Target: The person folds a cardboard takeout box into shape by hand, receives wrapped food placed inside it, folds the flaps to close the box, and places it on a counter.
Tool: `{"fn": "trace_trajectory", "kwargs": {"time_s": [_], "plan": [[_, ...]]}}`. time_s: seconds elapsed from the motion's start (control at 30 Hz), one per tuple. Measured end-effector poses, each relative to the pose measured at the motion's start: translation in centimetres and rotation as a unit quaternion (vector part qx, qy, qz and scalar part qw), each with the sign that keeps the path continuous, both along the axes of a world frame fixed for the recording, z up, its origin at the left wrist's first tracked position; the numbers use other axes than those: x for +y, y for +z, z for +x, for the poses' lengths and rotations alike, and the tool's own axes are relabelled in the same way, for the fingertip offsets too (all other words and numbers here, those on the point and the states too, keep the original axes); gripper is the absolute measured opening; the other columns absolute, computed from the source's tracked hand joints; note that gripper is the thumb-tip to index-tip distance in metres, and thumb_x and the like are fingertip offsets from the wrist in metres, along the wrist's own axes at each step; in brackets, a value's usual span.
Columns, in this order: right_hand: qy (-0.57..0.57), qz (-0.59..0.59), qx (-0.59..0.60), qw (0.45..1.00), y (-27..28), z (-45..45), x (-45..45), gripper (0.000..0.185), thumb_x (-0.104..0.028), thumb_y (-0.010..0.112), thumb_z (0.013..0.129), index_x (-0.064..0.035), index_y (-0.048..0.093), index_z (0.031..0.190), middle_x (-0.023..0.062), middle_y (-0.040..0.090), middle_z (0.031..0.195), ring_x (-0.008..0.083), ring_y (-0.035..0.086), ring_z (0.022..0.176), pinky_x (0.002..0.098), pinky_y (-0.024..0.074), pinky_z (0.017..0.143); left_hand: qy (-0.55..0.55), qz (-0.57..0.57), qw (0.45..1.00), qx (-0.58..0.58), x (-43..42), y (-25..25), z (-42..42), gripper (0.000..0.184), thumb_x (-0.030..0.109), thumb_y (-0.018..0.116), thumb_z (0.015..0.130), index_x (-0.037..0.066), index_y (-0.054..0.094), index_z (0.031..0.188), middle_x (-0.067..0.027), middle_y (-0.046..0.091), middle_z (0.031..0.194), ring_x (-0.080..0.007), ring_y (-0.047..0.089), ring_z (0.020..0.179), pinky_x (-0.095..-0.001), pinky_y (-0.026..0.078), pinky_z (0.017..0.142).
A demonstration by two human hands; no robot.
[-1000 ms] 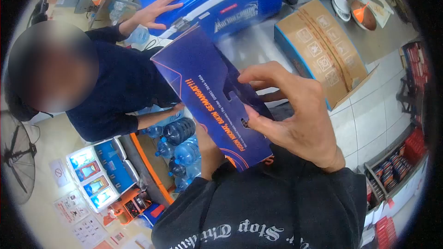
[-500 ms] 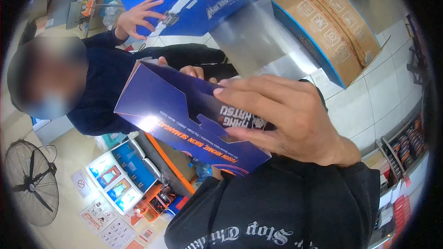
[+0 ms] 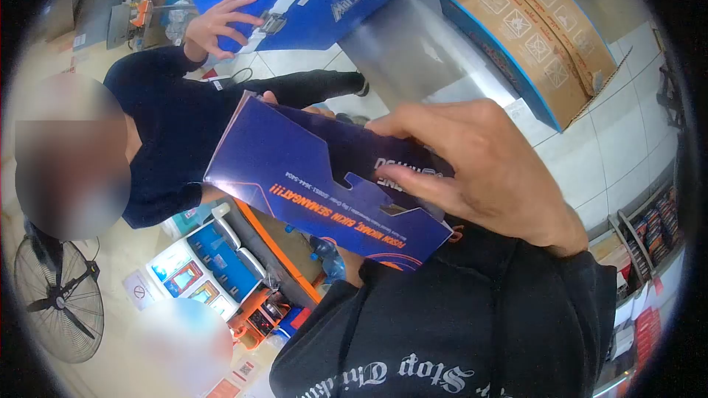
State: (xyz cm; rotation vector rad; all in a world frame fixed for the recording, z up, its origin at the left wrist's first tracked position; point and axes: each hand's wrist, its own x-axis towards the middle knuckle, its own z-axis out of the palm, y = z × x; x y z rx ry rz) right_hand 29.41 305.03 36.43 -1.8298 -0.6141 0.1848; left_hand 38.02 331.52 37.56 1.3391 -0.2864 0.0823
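A purple-blue printed food carton (image 3: 273,155) with orange lettering is held tilted in front of my chest. My left hand (image 3: 318,110) supports it from the far side and below; only some fingertips show over the upper edge, and the rest is hidden behind the carton. Across the carton's dark top panel lies my right hand (image 3: 472,169), its thumb and fingers bent over the panel near the cut tab and slot. White lettering on that panel is partly covered by the thumb.
A co-worker in dark clothes (image 3: 166,118) stands at the left, one hand (image 3: 221,26) on a blue cooler box (image 3: 295,0). A brown cardboard box (image 3: 516,22) rests on a metal surface (image 3: 398,44). A fan (image 3: 59,302) stands lower left.
The carton has shifted slightly right in view, and my right thumb has moved along its top panel, covering more lettering. The co-worker's head and body have shifted; their hand stays on the cooler.
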Motion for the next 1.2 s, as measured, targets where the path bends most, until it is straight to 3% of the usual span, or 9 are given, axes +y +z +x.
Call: {"fn": "trace_trajectory", "kwargs": {"time_s": [0.13,0.33,0.43,0.57,0.77,0.83,0.97,1.07,1.2], "plan": [[0.023,0.013,0.037,0.999,-0.1,0.3,-0.3,0.029,-0.005,0.075,0.079,0.0015,0.063,0.104,0.0182,0.071,0.087,0.0282,0.071,0.079,0.0338,0.0563,0.071,-0.014,0.015,1.0,-0.014,-0.6,1.8,5.6,0.074,0.066,0.049,0.093,0.005,0.046,0.135,-0.0107,0.061,0.12,-0.0193,0.064,0.105,-0.0351,0.057,0.087],[0.016,0.041,0.024,0.999,-1.8,0.3,-0.1,0.04,-0.002,0.072,0.079,-0.0007,0.059,0.116,0.0164,0.071,0.083,0.0274,0.071,0.075,0.033,0.0566,0.069,-0.005,0.021,1.0,-0.007,-0.6,1.7,7.2,0.075,0.066,0.048,0.093,0.005,0.046,0.136,-0.0108,0.06,0.121,-0.0195,0.063,0.106,-0.0353,0.056,0.088],[0.013,0.108,0.06,0.992,-1.4,0.2,0.2,0.048,-0.003,0.073,0.078,-0.0029,0.056,0.122,0.0152,0.071,0.091,0.0298,0.071,0.083,0.0352,0.056,0.076,0.027,0.016,0.999,-0.011,-0.5,1.0,5.0,0.075,0.067,0.048,0.093,0.005,0.045,0.136,-0.0108,0.06,0.121,-0.0196,0.063,0.106,-0.0354,0.056,0.088],[-0.047,0.042,-0.072,0.995,-0.9,-1.0,0.9,0.06,-0.009,0.082,0.068,-0.0056,0.056,0.122,0.0128,0.066,0.11,0.035,0.064,0.101,0.0426,0.0511,0.089,0.088,0.008,0.996,-0.005,-0.3,-0.7,-0.4,0.075,0.067,0.048,0.093,0.005,0.045,0.136,-0.0108,0.059,0.122,-0.0197,0.063,0.107,-0.0355,0.056,0.088],[-0.132,0.005,-0.184,0.974,-1.4,-1.6,2.2,0.049,-0.008,0.08,0.063,-0.0027,0.063,0.108,0.0151,0.067,0.113,0.0337,0.067,0.097,0.0392,0.0554,0.079,0.19,-0.014,0.981,0.045,-1.1,-4.3,-10.6,0.076,0.067,0.048,0.093,0.005,0.044,0.137,-0.0109,0.059,0.123,-0.0199,0.062,0.107,-0.0357,0.056,0.089],[-0.173,-0.001,-0.224,0.959,-1.3,-1.6,2.5,0.039,-0.004,0.078,0.063,0.0004,0.065,0.099,0.0173,0.07,0.105,0.0318,0.07,0.09,0.0358,0.0566,0.07,0.22,-0.026,0.973,0.067,-1.9,-5.3,-13.3,0.076,0.067,0.047,0.093,0.005,0.044,0.137,-0.0109,0.059,0.123,-0.02,0.062,0.108,-0.0358,0.056,0.089],[-0.194,-0.018,-0.309,0.931,-1.1,-1.3,2.8,0.035,-0.002,0.078,0.062,0.0022,0.066,0.095,0.0171,0.071,0.093,0.0296,0.072,0.083,0.0333,0.056,0.065,0.264,-0.056,0.958,0.102,-3.7,-6.5,-17.3,0.076,0.067,0.047,0.093,0.006,0.044,0.137,-0.0109,0.058,0.123,-0.0201,0.062,0.108,-0.0359,0.055,0.09],[-0.238,-0.011,-0.336,0.911,-1.7,-1.0,3.7,0.022,-0.014,0.068,0.071,-0.0044,0.066,0.091,0.011,0.068,0.089,0.0209,0.067,0.077,0.0301,0.0519,0.058,0.283,-0.068,0.95,0.118,-4.1,-7.0,-19.6,0.076,0.068,0.047,0.093,0.006,0.043,0.137,-0.0109,0.058,0.124,-0.0202,0.062,0.109,-0.036,0.055,0.09],[-0.239,0.004,-0.342,0.909,-2.4,-0.2,3.9,0.025,-0.014,0.068,0.07,-0.0045,0.066,0.093,0.0084,0.067,0.088,0.0197,0.065,0.074,0.0285,0.0462,0.055,0.298,-0.075,0.943,0.129,-4.4,-7.3,-21.5,0.077,0.068,0.047,0.093,0.006,0.043,0.138,-0.0109,0.058,0.124,-0.0203,0.061,0.109,-0.0361,0.055,0.09]]}}
